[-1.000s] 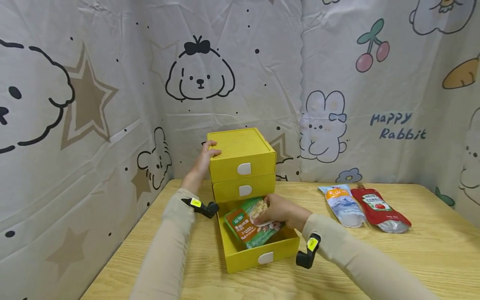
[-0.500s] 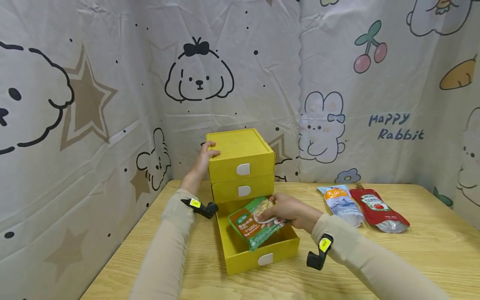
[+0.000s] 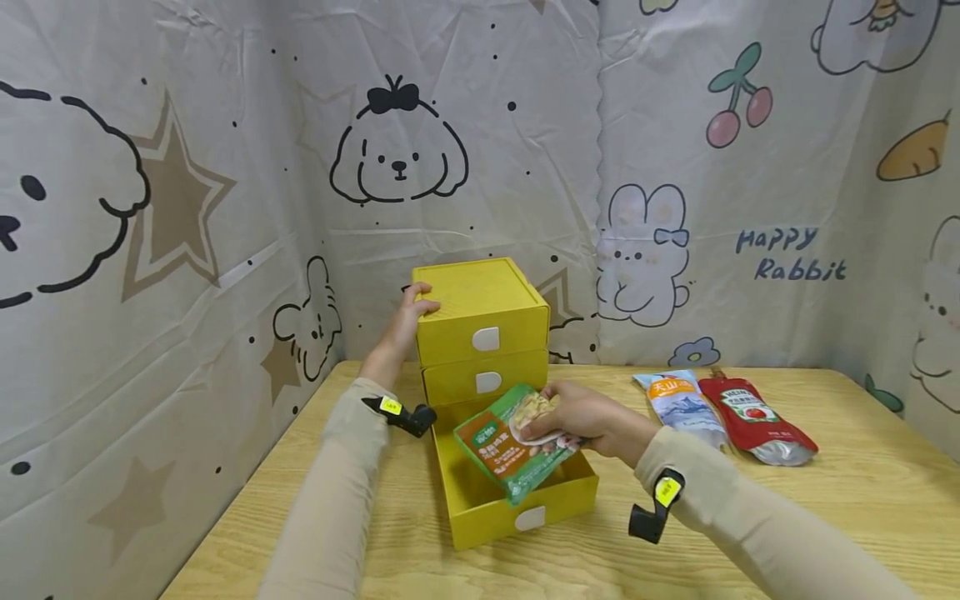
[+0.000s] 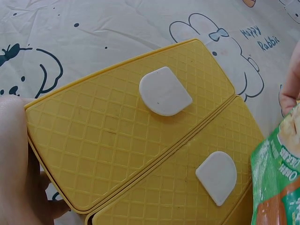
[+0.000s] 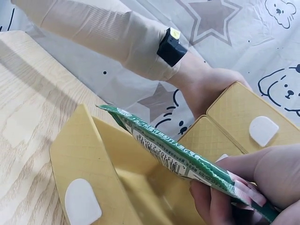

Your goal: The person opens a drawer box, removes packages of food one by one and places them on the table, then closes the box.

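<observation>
In the head view, my right hand (image 3: 596, 421) pinches the right end of a green and brown food packet (image 3: 502, 446) with a picture of food on it. The packet hangs tilted over the pulled-out bottom drawer (image 3: 487, 531) of a yellow drawer unit (image 3: 483, 329). Seen from the right wrist, the packet (image 5: 164, 145) is nearly edge-on, between thumb and fingers, its barcode showing. My left hand (image 3: 408, 321) holds the unit's upper left edge; some of its fingers curl along the side in the left wrist view. The two upper drawers with white tabs are closed.
To the right on the wooden table (image 3: 750, 525) lie a blue and white pouch (image 3: 686, 408) and a red ketchup pouch (image 3: 757, 421). A patterned cloth (image 3: 487, 125) hangs behind the table and along its left side.
My right hand has lifted the packet slightly out of the bottom drawer and shifted right with it. The left hand and the drawer unit keep their places.
</observation>
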Demonstrator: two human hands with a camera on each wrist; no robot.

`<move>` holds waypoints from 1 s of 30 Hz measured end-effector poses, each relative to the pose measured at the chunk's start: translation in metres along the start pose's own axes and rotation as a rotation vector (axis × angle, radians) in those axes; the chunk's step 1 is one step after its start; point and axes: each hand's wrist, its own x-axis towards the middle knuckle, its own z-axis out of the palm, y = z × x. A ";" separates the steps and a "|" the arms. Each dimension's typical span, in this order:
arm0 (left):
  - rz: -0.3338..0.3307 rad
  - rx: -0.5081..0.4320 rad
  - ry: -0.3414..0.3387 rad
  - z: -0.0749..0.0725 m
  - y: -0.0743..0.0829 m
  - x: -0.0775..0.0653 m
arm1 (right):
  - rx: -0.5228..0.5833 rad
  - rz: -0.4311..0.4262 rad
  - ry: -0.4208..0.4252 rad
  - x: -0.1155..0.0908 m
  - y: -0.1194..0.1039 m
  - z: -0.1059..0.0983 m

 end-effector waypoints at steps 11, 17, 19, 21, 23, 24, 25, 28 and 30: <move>0.003 -0.004 0.013 0.001 0.000 0.002 | 0.002 -0.017 0.001 -0.011 -0.002 -0.010; -0.004 -0.014 0.014 0.002 0.000 0.001 | -0.008 -0.026 0.007 -0.018 -0.003 -0.014; -0.008 -0.018 0.012 0.002 0.000 0.000 | -0.016 -0.028 0.013 -0.021 -0.003 -0.017; -0.007 -0.021 0.009 0.002 0.001 0.000 | -0.026 -0.030 0.024 -0.024 -0.004 -0.020; -0.008 -0.024 0.011 0.002 0.001 0.000 | -0.033 -0.046 0.032 -0.027 -0.004 -0.024; -0.008 -0.023 0.012 0.002 0.001 0.000 | -0.036 -0.053 0.035 -0.028 -0.004 -0.027; -0.007 -0.022 0.012 0.002 0.002 0.000 | -0.037 -0.058 0.038 -0.030 -0.003 -0.030; -0.008 -0.025 0.015 0.002 0.002 0.000 | -0.032 -0.072 0.036 -0.035 -0.001 -0.039; -0.007 -0.021 0.012 0.002 0.002 0.000 | -0.029 -0.069 0.041 -0.038 0.001 -0.046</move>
